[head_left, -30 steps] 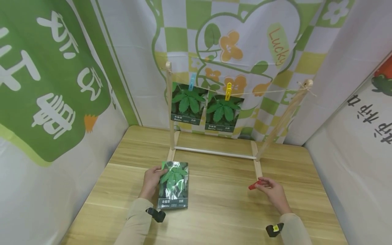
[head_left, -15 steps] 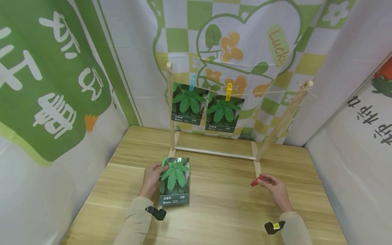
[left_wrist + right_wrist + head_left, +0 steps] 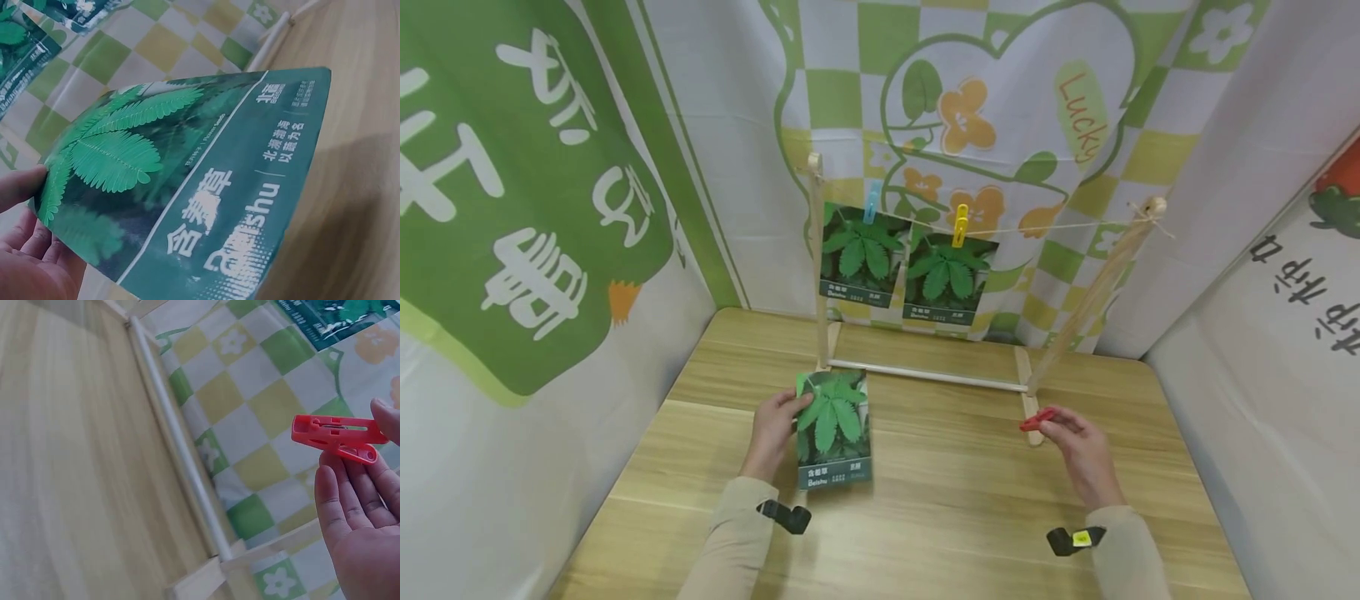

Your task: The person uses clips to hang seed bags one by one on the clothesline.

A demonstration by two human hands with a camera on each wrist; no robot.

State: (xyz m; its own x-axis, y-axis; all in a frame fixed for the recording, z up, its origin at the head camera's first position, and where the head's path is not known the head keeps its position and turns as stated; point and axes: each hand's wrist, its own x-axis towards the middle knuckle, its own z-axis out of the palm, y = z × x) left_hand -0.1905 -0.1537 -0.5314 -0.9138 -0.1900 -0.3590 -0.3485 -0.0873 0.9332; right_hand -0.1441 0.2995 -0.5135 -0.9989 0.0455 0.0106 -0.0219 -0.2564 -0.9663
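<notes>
My left hand (image 3: 777,427) pinches a green seed packet (image 3: 833,429) by its left edge, thumb on the printed front. In the left wrist view the packet (image 3: 181,181) is tilted, showing a fern-like leaf picture and white lettering. My right hand (image 3: 1081,454) holds a red clothespin (image 3: 1037,419) by its handle end, between thumb and fingers. The right wrist view shows the clothespin (image 3: 337,434) with its nose pointing left. Two matching packets hang from a string (image 3: 1052,227), the left one (image 3: 857,258) under a blue clothespin (image 3: 871,202), the right one (image 3: 947,279) under a yellow clothespin (image 3: 959,225).
A wooden frame with a left post (image 3: 817,275) and a leaning right post (image 3: 1093,300) carries the string. A white rod (image 3: 925,375) joins its feet above the wooden table (image 3: 940,517). Behind hangs a green checkered cloth (image 3: 827,100).
My left hand has raised the seed packet and moved it slightly forward and right. The right hand has also moved forward and a little right with the red clothespin.
</notes>
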